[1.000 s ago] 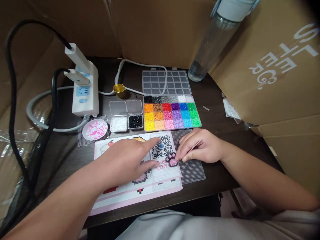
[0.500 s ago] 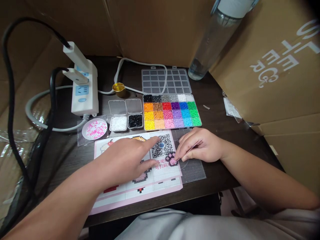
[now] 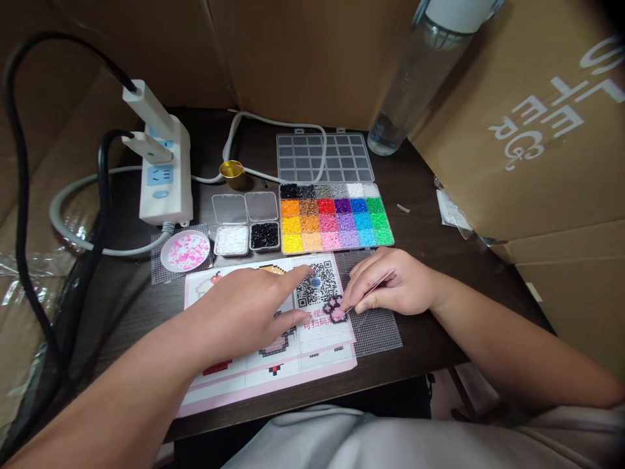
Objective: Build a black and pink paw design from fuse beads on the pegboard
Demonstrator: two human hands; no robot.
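My right hand (image 3: 393, 283) is closed on a pair of thin pink tweezers (image 3: 375, 286), whose tips point down to the left. By those tips lies a small black and pink paw-shaped bead piece (image 3: 336, 309), over the printed QR code sheet; whether they touch it I cannot tell. My left hand (image 3: 249, 309) rests over the pattern sheet (image 3: 312, 374), thumb and index finger stretched apart, with nothing seen between them. Its other fingers are hidden below the hand. Under my right hand sits a dark gridded bead board (image 3: 378, 335).
Behind the sheet stands an open bead case (image 3: 336, 218) of many colours. Small boxes of white beads (image 3: 231, 241) and black beads (image 3: 264, 236), a dish of pink beads (image 3: 185, 251), a gold cup (image 3: 232, 174), a power strip (image 3: 166, 176) and a water bottle (image 3: 415, 85) surround it.
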